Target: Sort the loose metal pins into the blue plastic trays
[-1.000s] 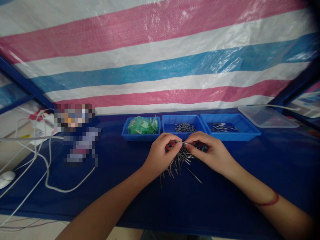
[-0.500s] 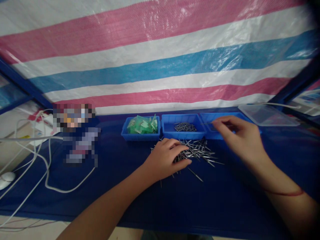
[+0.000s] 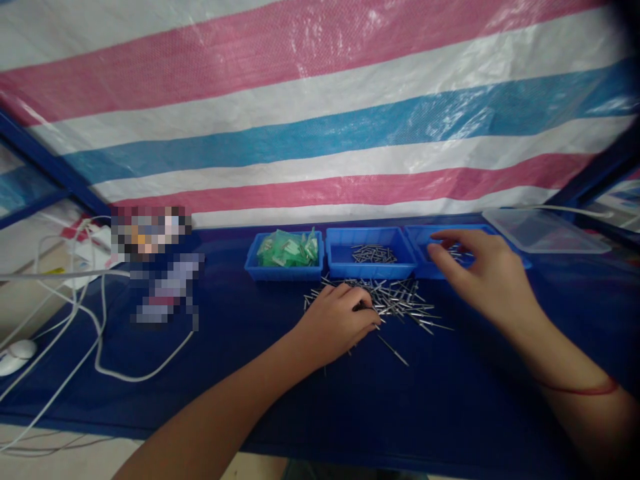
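Thin silver metal rods (image 3: 400,301), some thicker along part of their length, lie in a loose pile on the blue table. My left hand (image 3: 340,320) rests over the pile's left side, its thumb and fingertips pinched together on a thin metal rod that is mostly hidden. Above the right blue bin (image 3: 417,257) hovers my right hand (image 3: 490,273), thumb and forefinger apart with nothing between them. Several small metal pieces show in that bin behind the fingers. The middle blue bin (image 3: 367,269) contains similar short metal pieces (image 3: 374,254).
Green plastic packets (image 3: 287,249) fill the left blue bin (image 3: 283,273). A clear lid (image 3: 545,233) lies at the back right. White cables (image 3: 145,379) and a white mouse (image 3: 17,357) occupy the left side. A striped sheet (image 3: 320,147) hangs behind the table.
My right thumb and forefinger have parted, letting go of a thin metal rod over the right bin. My left fingers have closed into a pinch at the pile.
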Demonstrator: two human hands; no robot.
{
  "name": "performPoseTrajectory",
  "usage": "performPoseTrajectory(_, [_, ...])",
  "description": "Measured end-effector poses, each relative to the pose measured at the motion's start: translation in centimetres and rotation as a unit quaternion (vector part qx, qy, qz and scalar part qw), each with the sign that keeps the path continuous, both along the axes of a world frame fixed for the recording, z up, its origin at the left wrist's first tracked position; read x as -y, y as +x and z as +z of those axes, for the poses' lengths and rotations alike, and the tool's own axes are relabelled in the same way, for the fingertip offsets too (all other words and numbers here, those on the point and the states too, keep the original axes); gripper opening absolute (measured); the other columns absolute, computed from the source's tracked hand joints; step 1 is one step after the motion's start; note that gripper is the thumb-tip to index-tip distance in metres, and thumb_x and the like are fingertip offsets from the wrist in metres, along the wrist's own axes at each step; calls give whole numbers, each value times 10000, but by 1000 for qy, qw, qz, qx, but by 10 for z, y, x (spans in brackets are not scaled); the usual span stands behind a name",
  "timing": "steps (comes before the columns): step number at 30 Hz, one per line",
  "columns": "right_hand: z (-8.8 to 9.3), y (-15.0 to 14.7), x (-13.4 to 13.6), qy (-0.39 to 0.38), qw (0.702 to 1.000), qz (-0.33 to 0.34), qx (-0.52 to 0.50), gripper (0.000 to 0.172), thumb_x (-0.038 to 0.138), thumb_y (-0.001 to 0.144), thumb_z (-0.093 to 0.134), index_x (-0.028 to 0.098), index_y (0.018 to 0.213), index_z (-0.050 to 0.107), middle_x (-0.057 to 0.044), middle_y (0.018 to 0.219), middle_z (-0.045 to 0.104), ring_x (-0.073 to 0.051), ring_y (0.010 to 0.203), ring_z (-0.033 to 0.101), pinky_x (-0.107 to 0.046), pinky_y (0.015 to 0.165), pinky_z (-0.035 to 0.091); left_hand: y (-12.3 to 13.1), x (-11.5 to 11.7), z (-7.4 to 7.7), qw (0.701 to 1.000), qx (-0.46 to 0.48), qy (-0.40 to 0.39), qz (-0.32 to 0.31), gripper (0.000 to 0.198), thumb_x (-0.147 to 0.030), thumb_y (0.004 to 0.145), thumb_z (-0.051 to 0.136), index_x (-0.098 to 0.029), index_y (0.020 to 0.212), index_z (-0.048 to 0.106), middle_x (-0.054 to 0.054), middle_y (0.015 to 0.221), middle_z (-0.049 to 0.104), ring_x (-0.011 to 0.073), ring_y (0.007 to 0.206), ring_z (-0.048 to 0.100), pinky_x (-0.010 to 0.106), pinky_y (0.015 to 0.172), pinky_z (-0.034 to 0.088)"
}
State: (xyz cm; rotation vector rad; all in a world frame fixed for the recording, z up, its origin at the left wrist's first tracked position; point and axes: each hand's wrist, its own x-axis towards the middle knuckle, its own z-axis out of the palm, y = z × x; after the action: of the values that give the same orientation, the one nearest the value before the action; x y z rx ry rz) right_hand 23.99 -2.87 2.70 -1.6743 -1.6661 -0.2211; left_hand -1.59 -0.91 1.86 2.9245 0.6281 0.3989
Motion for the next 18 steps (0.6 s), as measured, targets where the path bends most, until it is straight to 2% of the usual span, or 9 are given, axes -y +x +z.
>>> performPoseTrajectory(5, [-2,-16,2,13,999,43,13,146,302,867,535,224,944,632,-66,866,683,-258,818,614,-435,790,445,2,1,0,1000,-11,14,16,193,-295,926,510,-228,1027,661,34,1040,606,183,941,520,320,783,374])
performPoseTrajectory(11, [0,-33,8,15,994,108,-5,107,264,869,533,260,922,626,-49,858,676,-250,812,606,-433,781,457,4,2,-1,999,-1,23,31,169,-297,928,513,-220,925,663,31,1007,613,177,925,518,329,795,351])
performPoseTrajectory(15, [1,-40,11,-10,980,197,-34,129,205,857,521,245,924,624,-41,858,676,-221,825,619,-396,778,474,5,0,0,998,42,-2,52,184,-306,941,490,-223,949,653,24,1011,636,187,958,536,335,808,345])
performPoseTrajectory(18, [0,-43,13,-45,959,274,-59,126,183,849,519,228,914,617,-44,871,670,-200,838,620,-358,760,487,6,-3,1,988,113,-67,84,209,-308,957,453,-214,981,637,23,995,657,173,930,575,318,813,378])
